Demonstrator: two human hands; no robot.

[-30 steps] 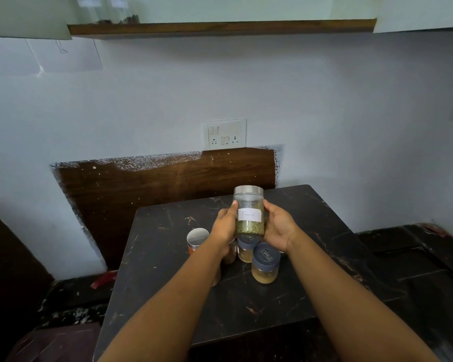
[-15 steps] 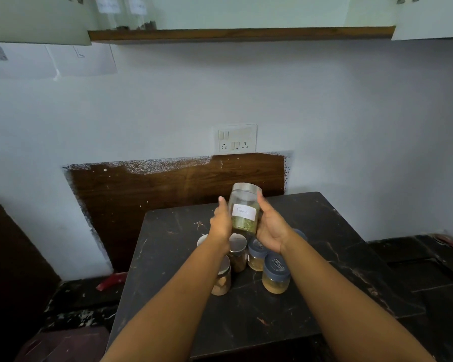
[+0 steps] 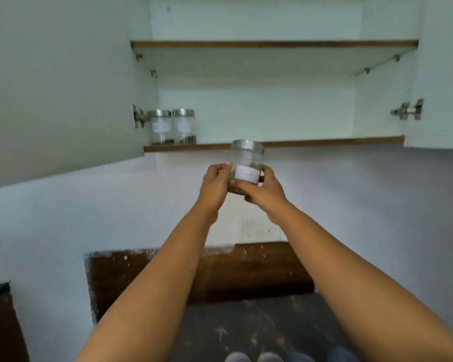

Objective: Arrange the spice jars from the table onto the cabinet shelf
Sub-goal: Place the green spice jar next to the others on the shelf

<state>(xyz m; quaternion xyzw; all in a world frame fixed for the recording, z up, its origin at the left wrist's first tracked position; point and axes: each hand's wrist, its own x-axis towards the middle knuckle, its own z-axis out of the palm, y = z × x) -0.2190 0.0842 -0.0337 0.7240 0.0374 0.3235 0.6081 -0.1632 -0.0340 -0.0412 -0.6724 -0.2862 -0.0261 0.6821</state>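
Both hands are holding one clear spice jar (image 3: 247,163) up in front of the wall, a bit below the front edge of the lower cabinet shelf (image 3: 324,141). The left hand (image 3: 215,184) is gripping the jar's left side, its fingers (image 3: 224,167) curling round toward the front. The right hand (image 3: 266,190) is wrapping the lower right of the jar with the thumb lying across the front, right under the white handwritten label; I can't read what the label is saying, too blurry. The jar is sitting pretty much upright, silver lid on top, greenish stuff in the bottom mostly hiding behind the hands.

Up on that lower shelf, two more jars (image 3: 171,126) with silver lids and white labels are standing side by side, touching, tucked into the far left corner right next to the door hinge (image 3: 137,116). Both are showing a little dark spice at the bottom. The upper shelf (image 3: 272,44) is sitting above them, and both cabinet doors are hanging open.

Down at the bottom edge, the dark desk (image 3: 246,322) is peeking in, with a few blurry jar lids (image 3: 249,357) showing right at the frame's edge. A switch plate (image 3: 259,229) is sitting on the wall between the forearms.
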